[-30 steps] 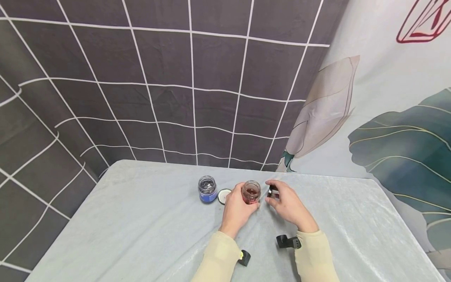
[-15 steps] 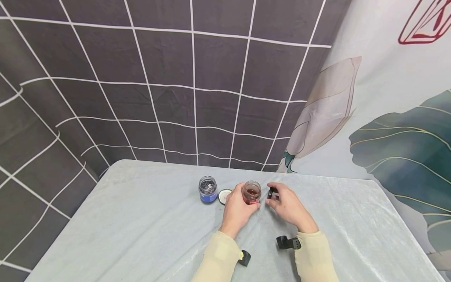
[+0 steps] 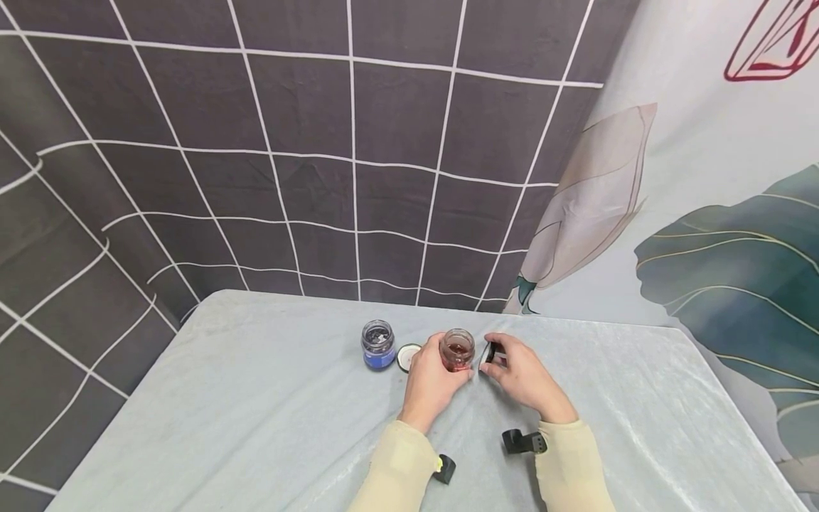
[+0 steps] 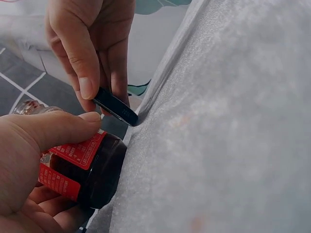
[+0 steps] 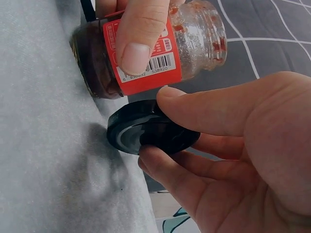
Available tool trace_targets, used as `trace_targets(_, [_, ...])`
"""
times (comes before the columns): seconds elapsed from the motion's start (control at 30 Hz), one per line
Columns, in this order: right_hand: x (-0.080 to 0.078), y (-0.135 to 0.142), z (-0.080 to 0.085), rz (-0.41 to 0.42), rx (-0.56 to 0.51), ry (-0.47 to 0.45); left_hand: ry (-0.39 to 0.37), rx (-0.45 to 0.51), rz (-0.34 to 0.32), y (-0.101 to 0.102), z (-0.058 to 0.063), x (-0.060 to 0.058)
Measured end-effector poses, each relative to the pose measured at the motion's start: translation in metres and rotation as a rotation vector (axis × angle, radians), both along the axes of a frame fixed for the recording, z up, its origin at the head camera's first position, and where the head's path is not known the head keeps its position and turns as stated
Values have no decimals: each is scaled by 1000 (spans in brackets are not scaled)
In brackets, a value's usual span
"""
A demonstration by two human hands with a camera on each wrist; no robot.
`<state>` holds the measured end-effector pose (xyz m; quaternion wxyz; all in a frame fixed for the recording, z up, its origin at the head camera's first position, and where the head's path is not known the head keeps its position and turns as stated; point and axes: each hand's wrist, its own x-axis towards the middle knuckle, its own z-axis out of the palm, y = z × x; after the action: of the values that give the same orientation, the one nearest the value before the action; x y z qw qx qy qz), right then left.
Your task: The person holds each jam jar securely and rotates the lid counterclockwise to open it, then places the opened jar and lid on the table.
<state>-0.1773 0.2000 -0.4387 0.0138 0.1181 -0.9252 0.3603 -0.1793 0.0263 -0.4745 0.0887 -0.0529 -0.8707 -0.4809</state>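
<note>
My left hand [image 3: 430, 384] grips a glass jar [image 3: 457, 348] with a red label [image 5: 146, 56]; its mouth is uncovered and dark red contents show low inside. In the right wrist view the jar stands on the cloth, reddish bits clinging to its neck. Just right of the jar, my right hand [image 3: 525, 373] pinches a black jar lid [image 5: 150, 127] between thumb and fingers. The lid is tilted on edge, its rim at or very near the cloth; contact cannot be told. It is apart from the jar.
A second open jar [image 3: 378, 345] with a blue label and dark contents stands left of my left hand. Between them a lid [image 3: 407, 356] lies with its white inside up. Pale cloth covers the table [image 3: 256, 412]; a dark tiled-pattern backdrop [image 3: 307, 185] hangs behind.
The black lid in my right hand has turned a little, so its pale inner side now faces the jar more. The left hand and its jar have stayed in place.
</note>
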Motion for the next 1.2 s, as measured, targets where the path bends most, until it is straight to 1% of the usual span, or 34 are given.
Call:
trace_targets(0.23, [0,1,-2,18,7,4,-15,3,-4,0,0,0])
trace_targets(0.4, [-1,1,-3,32,-9,6,-10,7,-1,0,1,0])
trace_targets(0.6, [-1,1,-3,42,-23,-20,-8,9,2,1,0,0])
trace_targets(0.87, [0,3,-4,55,-32,-19,1,8,7,1,1,0])
trace_targets(1.0, [0,5,-3,57,-9,-20,4,8,8,1,1,0])
trace_targets(1.2, [0,10,-2,38,70,-22,11,9,8,1,1,0])
